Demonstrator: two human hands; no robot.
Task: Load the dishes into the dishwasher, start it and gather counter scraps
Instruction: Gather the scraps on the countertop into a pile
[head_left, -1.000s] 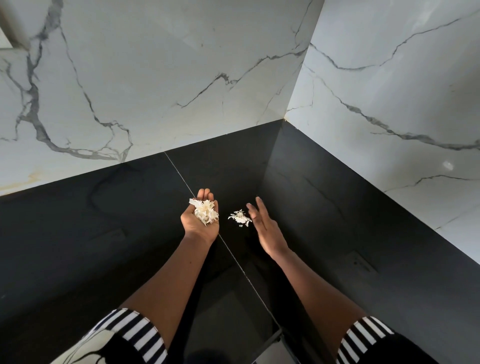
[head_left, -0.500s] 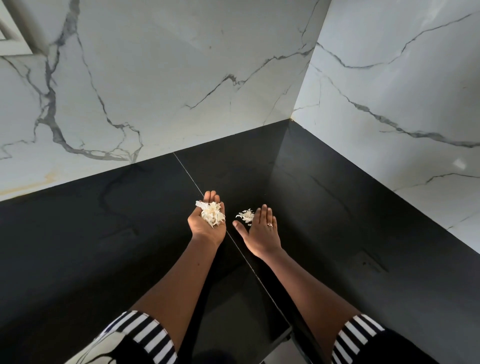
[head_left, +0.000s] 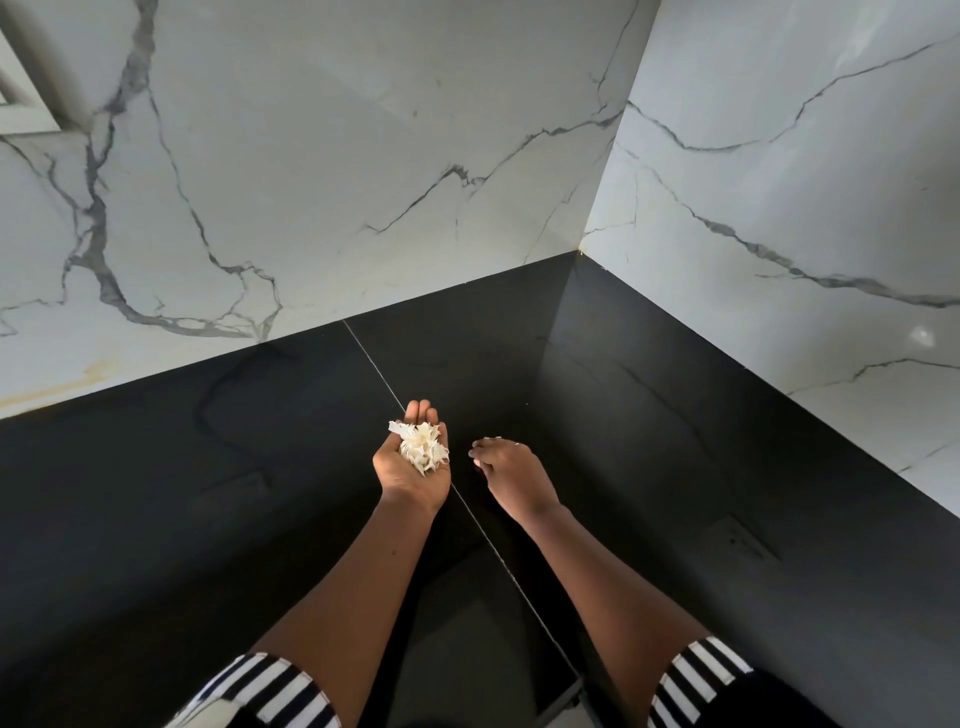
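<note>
- Head view shows your left grip (head_left: 413, 470) palm up with fingers relaxed and uncurled. It carries a pile of pale scraps (head_left: 422, 451) in the hollow of the palm, much as it did half a second ago.
- What has changed is your right grip (head_left: 511, 467). A second ago it stood edge-on beside the small heap of scraps (head_left: 489, 439). Half a second ago it lay flat with its fingertips at the heap. Now its fingers are curled down round the heap, knuckles up, thumb towards the left grip.
- That heap is almost wholly hidden beneath the right grip, with only a few white flecks showing at the fingertips. I cannot tell whether any of it has left the black surface (head_left: 208, 519).
- The two grips are near each other but apart, and the seam (head_left: 374, 364) in the surface runs between them.
- For the task, I judge you are at the scrap-gathering step and closing on the last loose bits within reach.
- The likely next move is a short carry from the right grip across to the left palm.
- Keep the left palm level, since the flakes look thin and light and could spill over its edge.
- Flakes may also slip out along the glossy surface, so check the spot under the right grip once it lifts.
- No dishwasher or bin is in view.
</note>
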